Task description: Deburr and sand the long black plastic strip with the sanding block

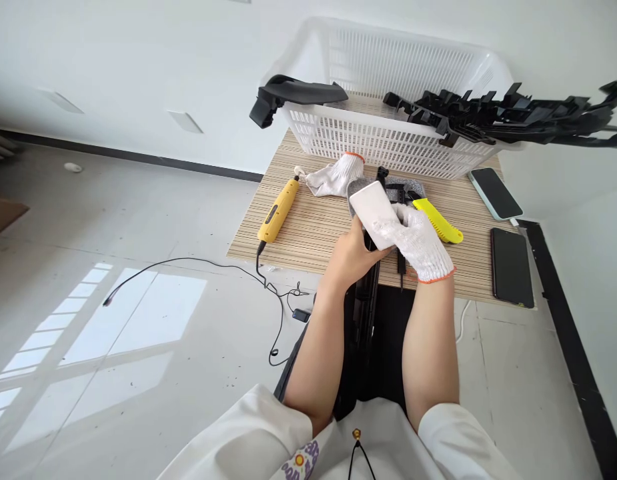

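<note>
Over the near part of the wooden table, a white rectangular block [374, 212] is tilted up between my hands. My left hand [352, 259], bare, grips its lower left edge. Across its lower right side lies my right hand [419, 243], in a white knit glove with an orange cuff, its fingers closed on the block. Beneath them a long black plastic part [365, 300] runs down toward my lap. A black caliper-like tool [401, 261] and a yellow utility knife [441, 223] lie close by. Some grey cloth [411, 187] shows behind the block.
A white basket [373, 130] at the back holds black plastic parts [488, 117] that overhang its rim. A yellow corded tool [279, 212] and a loose glove [337, 175] lie left. Two phones [511, 267] are right. A black cord [208, 262] trails along the floor.
</note>
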The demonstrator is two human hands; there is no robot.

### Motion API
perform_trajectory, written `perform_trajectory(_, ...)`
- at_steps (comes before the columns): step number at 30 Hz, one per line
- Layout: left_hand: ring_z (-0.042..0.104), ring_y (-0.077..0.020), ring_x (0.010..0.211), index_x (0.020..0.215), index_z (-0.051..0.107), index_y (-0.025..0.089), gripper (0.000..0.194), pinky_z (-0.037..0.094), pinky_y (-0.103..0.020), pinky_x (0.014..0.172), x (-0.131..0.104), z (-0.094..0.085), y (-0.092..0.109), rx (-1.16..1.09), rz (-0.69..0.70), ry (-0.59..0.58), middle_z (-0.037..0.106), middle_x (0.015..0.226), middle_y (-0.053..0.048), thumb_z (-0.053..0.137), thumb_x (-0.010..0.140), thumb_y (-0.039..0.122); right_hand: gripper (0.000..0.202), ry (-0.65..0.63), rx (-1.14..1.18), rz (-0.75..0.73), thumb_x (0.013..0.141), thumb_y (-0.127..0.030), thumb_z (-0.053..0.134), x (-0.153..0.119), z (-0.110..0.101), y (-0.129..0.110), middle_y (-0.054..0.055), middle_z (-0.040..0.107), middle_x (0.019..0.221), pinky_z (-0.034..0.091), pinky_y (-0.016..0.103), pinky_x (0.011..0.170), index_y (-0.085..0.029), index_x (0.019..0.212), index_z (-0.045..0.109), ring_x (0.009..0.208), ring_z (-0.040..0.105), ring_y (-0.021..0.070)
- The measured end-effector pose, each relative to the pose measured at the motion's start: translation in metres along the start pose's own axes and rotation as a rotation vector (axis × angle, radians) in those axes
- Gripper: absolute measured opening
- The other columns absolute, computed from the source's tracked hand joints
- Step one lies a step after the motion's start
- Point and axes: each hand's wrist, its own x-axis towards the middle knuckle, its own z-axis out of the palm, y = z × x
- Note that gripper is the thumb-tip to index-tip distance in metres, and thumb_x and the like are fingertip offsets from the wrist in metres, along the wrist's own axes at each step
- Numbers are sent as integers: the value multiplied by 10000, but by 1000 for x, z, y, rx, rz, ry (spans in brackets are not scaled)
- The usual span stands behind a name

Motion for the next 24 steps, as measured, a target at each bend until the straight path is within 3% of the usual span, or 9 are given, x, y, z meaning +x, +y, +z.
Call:
perform_trajectory(7, 642, -297, 1109, 1262, 477, 216, 611, 506, -399, 884, 0, -2, -2, -75, 42, -6, 672, 1212, -94, 769, 746, 364, 226, 60, -160, -110, 774, -388, 710, 1, 0, 11, -14, 584, 731, 444, 265, 590, -190, 689, 641, 677, 520, 130)
perform_trajectory(12, 694, -209, 898, 1322, 441, 232, 668, 542, -335, 787, 0, -6, 2, -259, -9, 46, 712, 989, -47, 756, 774, 450, 234, 309, 128, -134, 792, -430, 695, 7, 4, 16, -28, 546, 662, 470, 264, 550, -222, 709, 629, 611, 515, 129)
perform_trajectory(15, 684, -163, 729, 1310, 448, 242, 588, 543, -287, 662, 0, -10, 4, -413, -17, 133, 703, 832, -12, 690, 833, 487, 229, 362, 266, -127, 818, -472, 663, 6, 3, 13, -5, 595, 705, 524, 307, 577, -246, 791, 643, 650, 597, 165)
perform_trajectory(17, 663, -140, 638, 1301, 453, 253, 532, 536, -271, 602, 0, -12, 4, -502, -26, 168, 701, 798, -6, 621, 878, 527, 259, 336, 356, -114, 826, -513, 639, 4, 3, 8, 21, 647, 787, 547, 324, 587, -257, 861, 656, 734, 657, 197)
perform_trajectory(20, 647, -125, 575, 1304, 448, 268, 506, 529, -261, 552, 2, -14, 2, -601, -29, 219, 705, 810, -8, 527, 919, 585, 382, 194, 451, -67, 807, -613, 602, -2, 4, 1, 55, 697, 900, 579, 335, 606, -258, 938, 662, 876, 700, 238)
perform_trajectory(24, 681, -139, 633, 1270, 457, 284, 479, 554, -279, 588, 4, -13, -2, -691, -6, 267, 697, 871, -12, 502, 923, 611, 490, 77, 482, 0, 777, -696, 590, -6, 8, -2, 68, 714, 846, 582, 320, 543, -230, 908, 662, 844, 715, 249)
